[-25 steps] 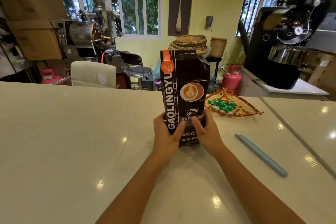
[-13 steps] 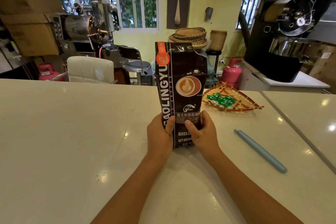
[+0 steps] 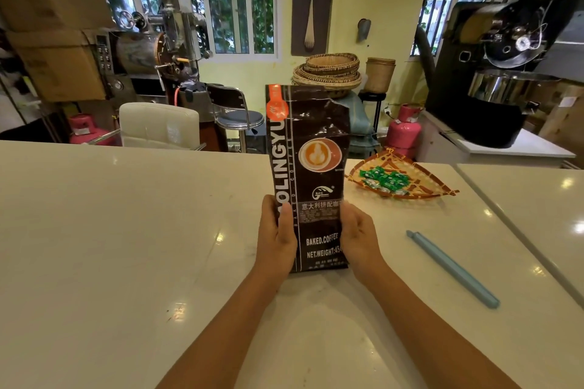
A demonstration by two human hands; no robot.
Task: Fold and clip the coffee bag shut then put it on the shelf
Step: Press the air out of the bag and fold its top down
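Observation:
A tall dark brown coffee bag [image 3: 311, 148] with an orange cup logo stands upright on the white counter [image 3: 126, 230], its top edge torn and unfolded. My left hand [image 3: 275, 238] grips the bag's lower left side, thumb across the front. My right hand [image 3: 358, 235] grips the lower right side. A long light blue bag clip [image 3: 453, 268] lies flat on the counter to the right of my right hand, apart from the bag.
A woven fan-shaped tray [image 3: 420, 189] holding green wrapped candies sits behind and right of the bag. A seam separates a second counter slab [image 3: 537, 199] at right. Beyond the counter stand a white chair [image 3: 159, 125], a stool, coffee roasters and pink gas cylinders.
Both thumbs have slid from the middle of the bag's front out to its edges, uncovering the printed text. The bag stays upright in the same spot.

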